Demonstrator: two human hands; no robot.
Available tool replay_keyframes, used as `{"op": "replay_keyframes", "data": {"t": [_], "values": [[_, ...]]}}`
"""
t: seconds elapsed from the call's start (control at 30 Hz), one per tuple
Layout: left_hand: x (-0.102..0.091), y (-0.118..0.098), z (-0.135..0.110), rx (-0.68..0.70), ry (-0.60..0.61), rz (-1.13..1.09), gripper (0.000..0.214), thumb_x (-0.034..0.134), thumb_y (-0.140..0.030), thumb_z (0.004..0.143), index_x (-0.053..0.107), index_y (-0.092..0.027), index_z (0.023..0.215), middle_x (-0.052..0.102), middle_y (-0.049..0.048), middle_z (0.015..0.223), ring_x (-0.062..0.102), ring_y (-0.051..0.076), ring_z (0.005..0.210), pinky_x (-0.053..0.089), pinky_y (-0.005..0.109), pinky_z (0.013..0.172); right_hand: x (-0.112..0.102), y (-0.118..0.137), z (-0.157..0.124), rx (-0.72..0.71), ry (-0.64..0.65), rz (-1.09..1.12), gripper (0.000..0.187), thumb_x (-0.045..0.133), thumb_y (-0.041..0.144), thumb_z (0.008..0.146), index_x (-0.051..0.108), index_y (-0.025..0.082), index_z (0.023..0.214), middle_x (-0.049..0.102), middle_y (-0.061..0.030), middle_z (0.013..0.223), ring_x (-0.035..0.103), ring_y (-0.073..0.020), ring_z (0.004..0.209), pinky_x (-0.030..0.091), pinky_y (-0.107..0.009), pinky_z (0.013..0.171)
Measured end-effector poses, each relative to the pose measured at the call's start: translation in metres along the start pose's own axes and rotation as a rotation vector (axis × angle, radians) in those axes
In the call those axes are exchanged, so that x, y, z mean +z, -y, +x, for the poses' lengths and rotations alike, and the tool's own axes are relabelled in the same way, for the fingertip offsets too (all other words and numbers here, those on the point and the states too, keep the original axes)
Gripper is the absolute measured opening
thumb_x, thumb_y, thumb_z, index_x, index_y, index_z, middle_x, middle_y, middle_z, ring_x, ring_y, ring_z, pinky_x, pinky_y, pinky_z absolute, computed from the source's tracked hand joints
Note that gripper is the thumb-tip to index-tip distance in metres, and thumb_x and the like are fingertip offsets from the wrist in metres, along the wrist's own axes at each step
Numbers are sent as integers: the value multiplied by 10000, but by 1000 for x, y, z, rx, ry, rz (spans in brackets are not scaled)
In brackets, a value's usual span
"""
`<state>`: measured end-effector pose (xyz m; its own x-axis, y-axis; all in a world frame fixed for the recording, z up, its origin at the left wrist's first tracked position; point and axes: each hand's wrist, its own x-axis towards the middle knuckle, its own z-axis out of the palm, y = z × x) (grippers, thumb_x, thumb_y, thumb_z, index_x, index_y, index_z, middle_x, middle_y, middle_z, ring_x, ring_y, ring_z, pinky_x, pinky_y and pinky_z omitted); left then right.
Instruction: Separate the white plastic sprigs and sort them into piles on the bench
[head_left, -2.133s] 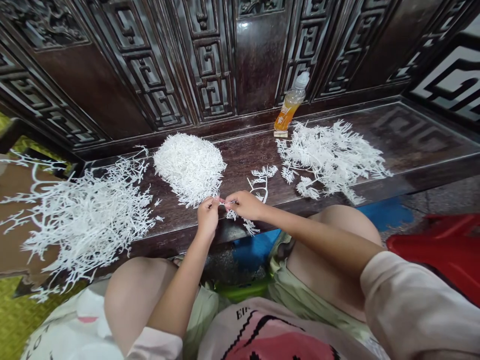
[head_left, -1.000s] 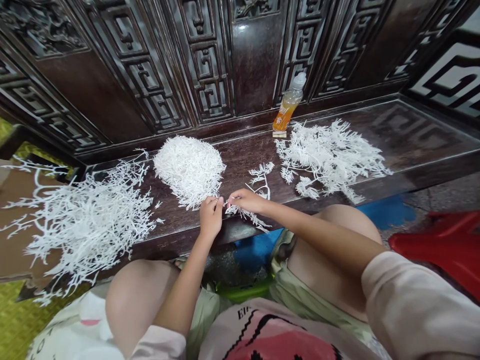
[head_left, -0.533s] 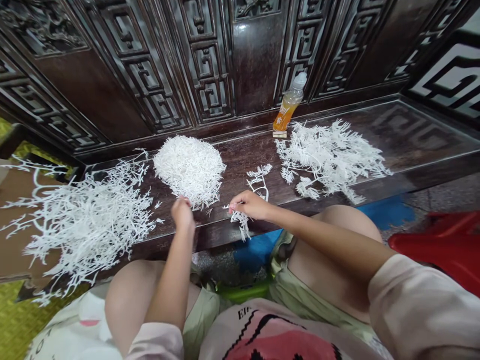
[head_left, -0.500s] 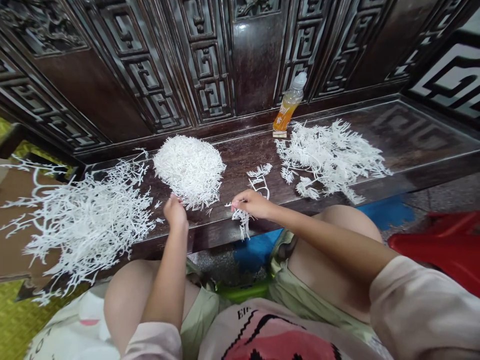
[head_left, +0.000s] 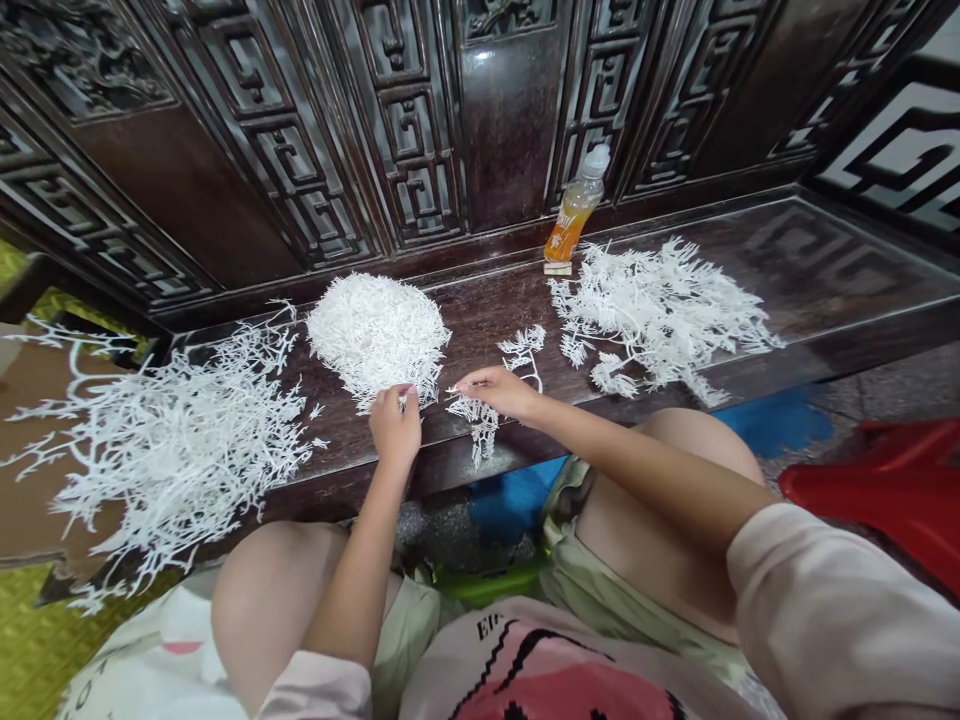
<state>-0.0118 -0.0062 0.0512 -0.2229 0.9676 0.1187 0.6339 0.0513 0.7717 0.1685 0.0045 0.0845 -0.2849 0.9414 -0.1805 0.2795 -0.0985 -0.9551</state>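
Note:
My right hand (head_left: 499,391) pinches a white branched plastic sprig (head_left: 480,420), whose comb-like tips hang over the bench's front edge. Close by on its left, my left hand (head_left: 396,422) is closed at the near edge of a heap of small white pieces (head_left: 377,332); what its fingertips hold, if anything, is too small to make out. Just behind the right hand, a second white piece with a curved stem (head_left: 523,343) lies on the dark wooden bench (head_left: 480,305).
Bare branching white stems (head_left: 187,440) form a tangled pile on the left. More tufted white sprigs (head_left: 667,310) are piled on the right, beside a bottle of orange drink (head_left: 574,215). A carved wooden backrest (head_left: 514,120) rises behind. A red plastic stool (head_left: 877,490) stands at the right.
My left hand has moved right along the front of the heap, closer to my right hand. The right hand has risen slightly, keeping the sprig in its pinch.

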Motion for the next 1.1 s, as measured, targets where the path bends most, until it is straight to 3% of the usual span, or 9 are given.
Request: {"op": "replay_keyframes", "data": {"t": [0.1,0.2,0.33,0.57,0.8,1.1], "values": [[3,-12,-12,-30,246,-247,432,315,-497,801,603,-181,742,602,54,755,542,186,768,390,311,765,1,-4,2,-36,-38,44,251,556,318,737,664,133,867,660,-58,903,572,-145,841,403,-278,796],[10,-19,-24,-66,334,-354,425,383,-544,757,575,-174,672,589,32,689,534,164,697,396,282,705,3,-4,4,-59,-58,76,232,569,303,732,665,135,861,659,-63,914,578,-150,870,407,-287,820],[16,-20,-30,-111,334,-410,371,502,-534,689,556,-168,661,559,3,629,515,139,636,392,250,647,5,-4,4,-72,-83,72,222,580,307,723,668,150,851,659,-58,915,584,-156,871,419,-294,808],[18,-14,-29,-171,205,-387,384,488,-530,699,570,-155,689,556,9,618,523,136,624,404,256,636,6,-10,5,-100,-58,-1,222,566,318,733,673,137,803,668,-56,829,590,-144,797,432,-261,741],[21,-18,-34,-247,190,-500,525,565,-497,664,453,-157,1049,559,-13,662,563,115,600,417,249,627,6,-15,7,-198,-62,14,238,603,351,695,685,137,761,648,-69,831,585,-150,799,441,-263,732],[19,-25,-38,-331,371,-640,368,551,-512,664,568,-147,708,546,-8,629,541,106,626,391,218,591,10,-15,5,-244,-55,-69,247,579,371,721,683,150,757,631,-59,823,565,-134,807,417,-242,730]]}}
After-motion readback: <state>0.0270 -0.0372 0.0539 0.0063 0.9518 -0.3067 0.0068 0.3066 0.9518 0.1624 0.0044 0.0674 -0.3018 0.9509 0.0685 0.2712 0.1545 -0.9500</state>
